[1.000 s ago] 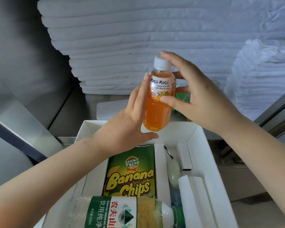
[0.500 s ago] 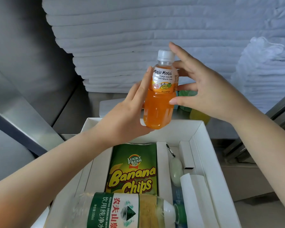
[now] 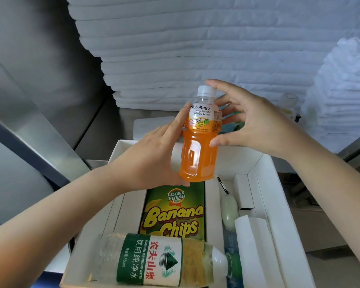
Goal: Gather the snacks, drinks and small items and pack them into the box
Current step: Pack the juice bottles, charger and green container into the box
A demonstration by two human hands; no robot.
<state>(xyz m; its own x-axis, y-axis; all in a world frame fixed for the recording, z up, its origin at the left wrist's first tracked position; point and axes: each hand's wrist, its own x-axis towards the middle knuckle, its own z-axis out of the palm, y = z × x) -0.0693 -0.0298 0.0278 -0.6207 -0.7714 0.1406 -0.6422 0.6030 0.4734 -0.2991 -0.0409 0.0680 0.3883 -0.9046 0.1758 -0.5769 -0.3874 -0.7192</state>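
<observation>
Two hands are at one juice bottle (image 3: pixel 200 146), which is held upright in the air above the far end of the box (image 3: pixel 279 204). The juice bottle is grasped by the left hand (image 3: pixel 152 161): the thumb is placed under its base, and the fingers are laid up along its left side as far as the label. It is grasped also by the right hand (image 3: pixel 256 125), with the thumb pressed on the right side just under the label and the fingers spread behind the neck and the white cap.

Inside the box, a bag of chips (image 3: pixel 175 213) is laid flat in the middle compartment, below the juice bottle. A water bottle (image 3: pixel 154 260) is laid on its side across the near end, over the lower edge of the chips, with its cap to the right. In the narrow right compartment a pale oval item (image 3: pixel 229 213) with a dark clip is seen, and a small white carton (image 3: pixel 242 192) is just beside it. Behind the box, white sheets (image 3: pixel 195 48) are piled in a high stack.
</observation>
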